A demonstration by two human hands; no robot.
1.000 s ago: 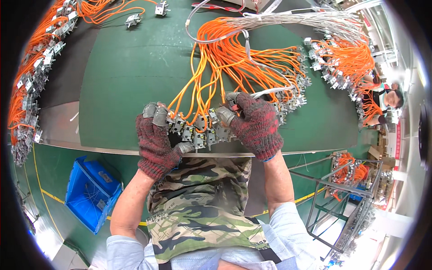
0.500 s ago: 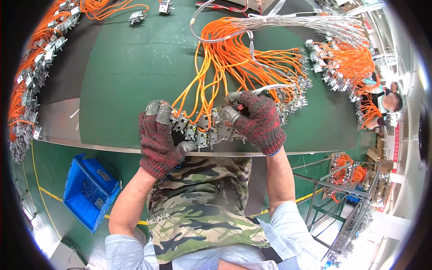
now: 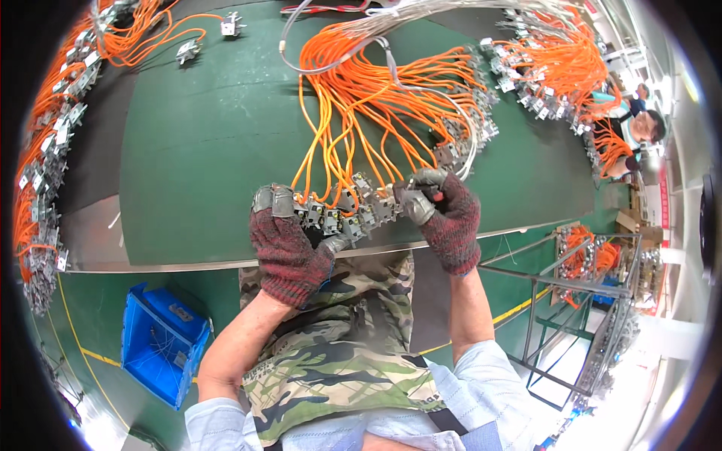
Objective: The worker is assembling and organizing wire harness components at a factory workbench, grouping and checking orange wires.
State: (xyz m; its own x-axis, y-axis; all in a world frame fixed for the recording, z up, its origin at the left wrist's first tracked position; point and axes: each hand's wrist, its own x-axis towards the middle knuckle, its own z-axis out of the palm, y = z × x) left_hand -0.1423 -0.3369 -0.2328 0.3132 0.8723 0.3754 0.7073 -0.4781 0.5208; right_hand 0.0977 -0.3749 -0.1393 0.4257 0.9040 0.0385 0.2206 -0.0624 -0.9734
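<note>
A row of small grey metal connectors (image 3: pixel 347 214) on orange cables (image 3: pixel 331 131) runs between my hands near the table's front edge. My left hand (image 3: pixel 289 244), in a dark red knitted glove with grey-taped fingertips, is closed round the row's left end, its thumb along the near side. At the right end, my right hand (image 3: pixel 453 225), gloved alike, has its taped thumb and fingers closed on a connector there, mostly hidden by the fingers. A small red and black piece shows within that hand; I cannot make out what it is.
More connectors (image 3: pixel 481 124) of the same bundle lie behind my right hand. White wires (image 3: pixel 368 26) run across the back. Similar bundles line the left (image 3: pixel 45 188) and right (image 3: pixel 560 71) sides. A blue bin (image 3: pixel 165 346), a metal frame (image 3: pixel 534 323) and another person (image 3: pixel 628 124) are beyond the table.
The view has shifted and turned. Both hands and the connector row have come away from the main bundle, and the orange cables are drawn out longer. Both hands stay closed at the row.
</note>
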